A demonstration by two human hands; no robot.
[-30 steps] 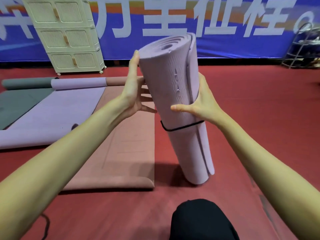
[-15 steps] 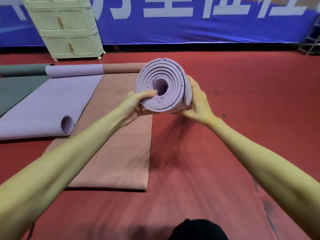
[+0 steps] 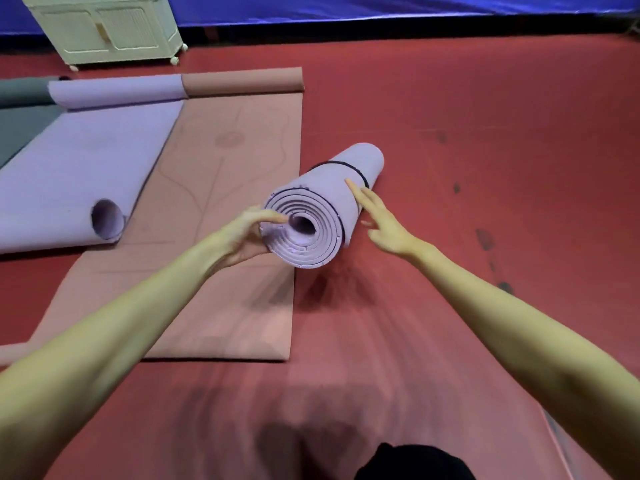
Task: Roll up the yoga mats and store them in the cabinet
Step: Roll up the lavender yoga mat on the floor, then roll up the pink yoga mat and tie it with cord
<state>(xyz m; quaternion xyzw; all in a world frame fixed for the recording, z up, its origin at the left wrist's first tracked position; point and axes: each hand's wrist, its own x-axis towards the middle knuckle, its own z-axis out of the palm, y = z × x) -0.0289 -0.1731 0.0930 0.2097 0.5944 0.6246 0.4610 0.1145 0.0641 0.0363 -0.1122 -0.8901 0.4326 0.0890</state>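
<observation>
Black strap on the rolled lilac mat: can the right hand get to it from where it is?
Probably yes. The right hand is open beside the rolled lilac mat, fingertips close to the black strap, with nothing between them.

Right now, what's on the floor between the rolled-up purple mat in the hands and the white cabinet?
In the head view, the flat pink mat lies between the rolled purple mat and the cabinet, its curled end nearest the cabinet, then bare red floor.

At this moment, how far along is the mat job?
Done: one lilac foam mat is rolled and bound by a black elastic band. In hand: left hand grips its near end; right hand is open beside it. Left: pink mat, purple mat and grey mat lie unrolled; cream cabinet doors closed.
</observation>
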